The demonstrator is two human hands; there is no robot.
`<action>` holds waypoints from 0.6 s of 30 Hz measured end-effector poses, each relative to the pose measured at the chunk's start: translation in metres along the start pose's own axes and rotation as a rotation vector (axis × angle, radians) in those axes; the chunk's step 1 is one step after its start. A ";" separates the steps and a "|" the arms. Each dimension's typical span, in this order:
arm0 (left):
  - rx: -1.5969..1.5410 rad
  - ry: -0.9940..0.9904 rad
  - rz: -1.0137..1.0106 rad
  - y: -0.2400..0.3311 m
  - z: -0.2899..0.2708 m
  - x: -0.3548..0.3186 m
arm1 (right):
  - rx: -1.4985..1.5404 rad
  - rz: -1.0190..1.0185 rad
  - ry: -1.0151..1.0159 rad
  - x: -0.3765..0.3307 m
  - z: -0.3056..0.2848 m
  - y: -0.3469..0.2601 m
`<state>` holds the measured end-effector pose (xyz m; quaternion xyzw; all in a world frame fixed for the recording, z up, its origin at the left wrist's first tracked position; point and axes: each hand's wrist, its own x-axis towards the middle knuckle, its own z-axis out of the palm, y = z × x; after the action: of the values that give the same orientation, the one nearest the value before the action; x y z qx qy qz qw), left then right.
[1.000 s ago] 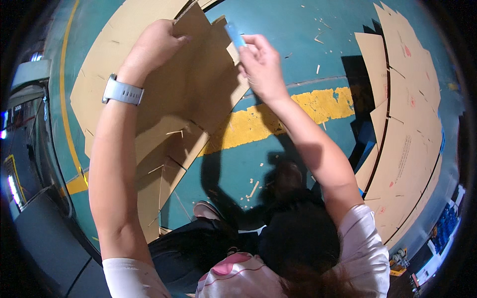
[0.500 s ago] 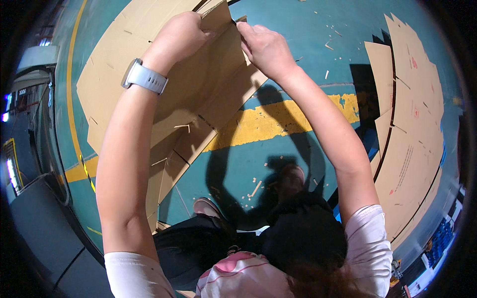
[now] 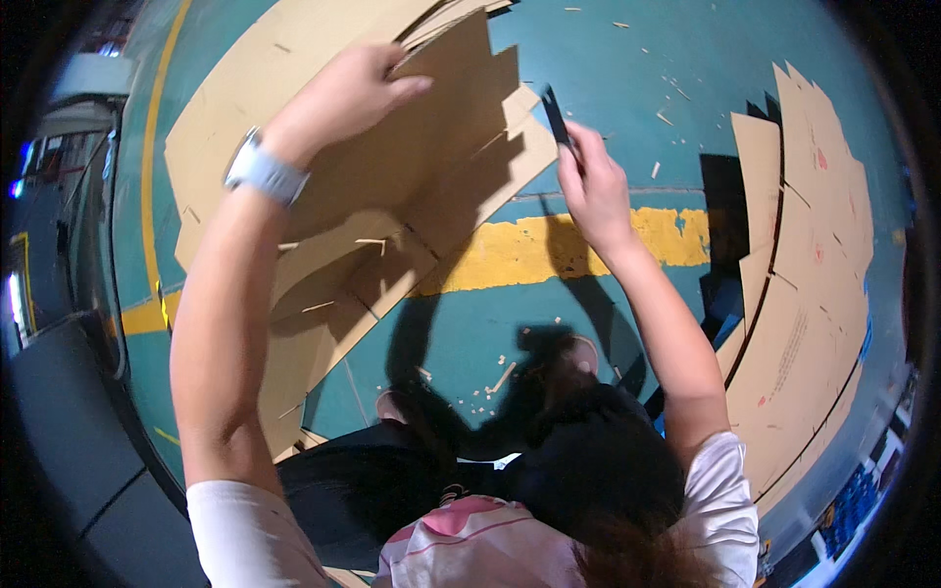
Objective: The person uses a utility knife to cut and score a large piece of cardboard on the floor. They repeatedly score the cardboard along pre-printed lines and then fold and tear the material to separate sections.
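Note:
My left hand, below a watch with a pale strap, grips the upper edge of a raised brown cardboard sheet. Its thumb lies over the near face and the other fingers are hidden behind. To the right, apart from the cardboard, my right hand is closed round a slim black tool that points up and away; its exact kind does not show. More flat cardboard lies under and behind the raised sheet, with loose cardboard slivers on it.
A second cardboard stack lies at the right. The green floor carries a yellow stripe and scattered cardboard scraps. Dark grey equipment stands at the far left. My feet are close below the cardboard.
My right hand has moved right and down, off the cardboard's edge, and the black tool now shows in it. My left hand has shifted slightly left and down, still on the sheet.

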<state>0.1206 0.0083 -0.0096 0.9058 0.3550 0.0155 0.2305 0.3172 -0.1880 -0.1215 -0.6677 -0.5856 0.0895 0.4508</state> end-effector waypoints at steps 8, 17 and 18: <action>-0.153 -0.132 -0.356 -0.086 -0.028 -0.177 | 0.067 -0.632 -0.522 -0.008 0.034 -0.087; 0.151 0.268 -0.118 -0.116 0.002 -0.178 | -0.069 -0.781 -0.576 0.017 0.135 -0.155; 0.147 0.297 -0.095 -0.119 0.003 -0.178 | -0.072 -0.772 -0.575 0.017 0.140 -0.158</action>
<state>-0.0872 -0.0326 -0.0394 0.8902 0.4278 0.1124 0.1089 0.1210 -0.1188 -0.0836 -0.3652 -0.8942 0.0761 0.2476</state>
